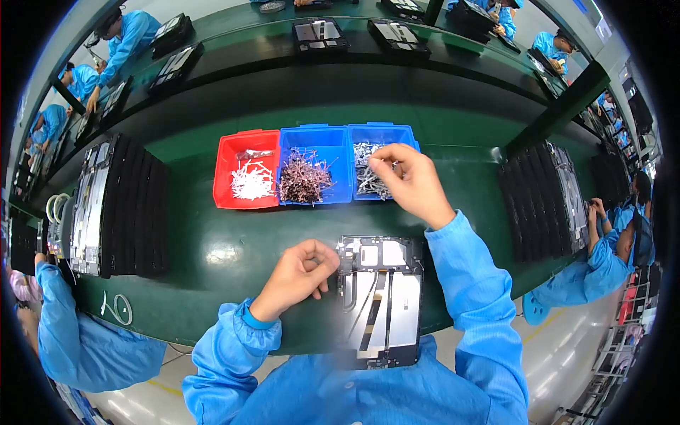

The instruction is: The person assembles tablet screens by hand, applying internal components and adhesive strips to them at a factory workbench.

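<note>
In front of me lies an opened tablet-like device [405,301], its metal plates, black strips and ribbon cables showing. My left hand [301,275] is at its upper left edge, fingers curled and thumb against the index finger; anything pinched there is too small to see. My right hand [416,183] hangs over the right blue bin [386,132], which holds small silvery parts [367,185]. Its thumb and index finger come together, and what they hold, if anything, cannot be made out. The middle blue bin [315,134] holds thin brownish wired parts [303,177].
White strips [251,180] fill a red bin [225,166] on the left. Stacks of black trays with devices stand at left [134,205] and right [535,202]. A dark shelf [283,85] spans the back. A white loop [122,309] lies near the left edge. Co-workers sit on both sides.
</note>
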`<state>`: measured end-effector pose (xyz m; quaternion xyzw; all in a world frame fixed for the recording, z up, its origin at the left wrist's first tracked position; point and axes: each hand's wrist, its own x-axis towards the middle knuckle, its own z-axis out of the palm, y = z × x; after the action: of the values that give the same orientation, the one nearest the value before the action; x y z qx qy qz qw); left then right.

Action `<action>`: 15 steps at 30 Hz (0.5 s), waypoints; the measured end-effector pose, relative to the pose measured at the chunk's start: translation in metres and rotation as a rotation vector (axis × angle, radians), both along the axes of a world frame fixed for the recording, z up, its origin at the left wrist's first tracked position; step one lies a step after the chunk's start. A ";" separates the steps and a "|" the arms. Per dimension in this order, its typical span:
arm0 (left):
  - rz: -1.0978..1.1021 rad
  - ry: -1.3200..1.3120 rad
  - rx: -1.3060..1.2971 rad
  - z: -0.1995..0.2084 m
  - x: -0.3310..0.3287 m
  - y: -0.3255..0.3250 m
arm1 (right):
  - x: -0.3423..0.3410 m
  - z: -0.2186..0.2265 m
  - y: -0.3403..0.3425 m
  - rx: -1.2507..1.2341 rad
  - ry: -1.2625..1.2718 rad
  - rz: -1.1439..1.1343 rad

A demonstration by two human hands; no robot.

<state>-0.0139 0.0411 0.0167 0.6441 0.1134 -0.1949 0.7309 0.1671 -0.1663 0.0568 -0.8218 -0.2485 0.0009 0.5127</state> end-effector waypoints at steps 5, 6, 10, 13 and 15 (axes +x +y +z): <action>0.125 -0.121 -0.019 0.009 -0.001 -0.007 | -0.036 0.006 -0.010 0.313 0.391 0.188; 0.108 -0.152 -0.097 0.014 -0.001 -0.010 | -0.049 0.008 -0.012 0.288 0.432 0.276; -0.027 -0.122 -0.334 0.012 -0.001 -0.014 | -0.089 0.000 -0.014 0.313 0.603 0.451; -0.050 -0.110 -0.368 0.004 -0.004 -0.013 | -0.095 -0.009 -0.012 0.345 0.677 0.438; -0.038 -0.095 -0.404 0.001 -0.005 -0.013 | -0.097 -0.009 -0.010 0.356 0.715 0.410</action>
<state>-0.0184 0.0279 0.0179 0.4949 0.0251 -0.1970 0.8460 0.0696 -0.1761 0.0473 -0.6024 -0.2094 0.3438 0.6892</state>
